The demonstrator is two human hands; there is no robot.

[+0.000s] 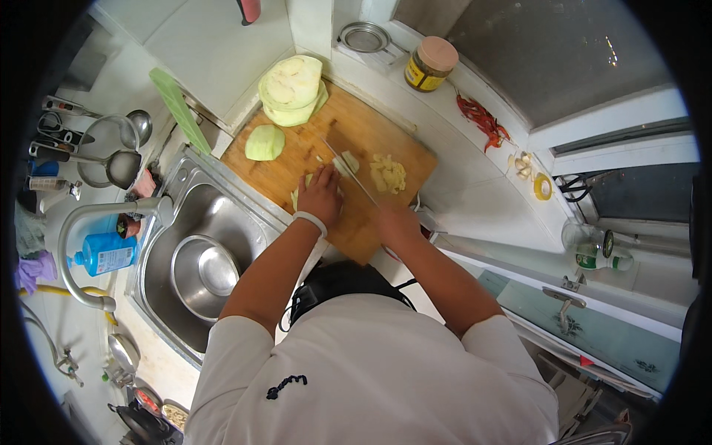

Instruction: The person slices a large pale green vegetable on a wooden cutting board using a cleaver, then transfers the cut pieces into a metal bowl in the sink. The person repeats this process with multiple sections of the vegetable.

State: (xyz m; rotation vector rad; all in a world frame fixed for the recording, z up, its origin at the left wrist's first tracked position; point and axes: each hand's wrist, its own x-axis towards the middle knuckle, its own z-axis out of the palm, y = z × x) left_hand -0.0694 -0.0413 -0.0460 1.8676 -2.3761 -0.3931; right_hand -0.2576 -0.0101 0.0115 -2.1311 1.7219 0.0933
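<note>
My right hand [397,225] is closed around the handle end of a kitchen knife, hiding the handle. Its thin blade [353,174] appears nearly edge-on over the wooden cutting board [350,233]. My left hand [321,194] presses a pale green vegetable piece [295,199] to the board, covering most of it. Cut pale slices [346,162] lie by the blade, left of a pile of small yellowish chopped pieces [388,173]. Farther back are a rounded green vegetable chunk [265,142] and a stack of large pale slices [292,89].
Left of the board is a steel sink [167,278] holding a metal bowl [181,272], with a curved faucet [67,233] above. A lidded jar [425,69], dried red chilies [483,121], garlic [523,166] and yellow tape [542,186] line the right ledge.
</note>
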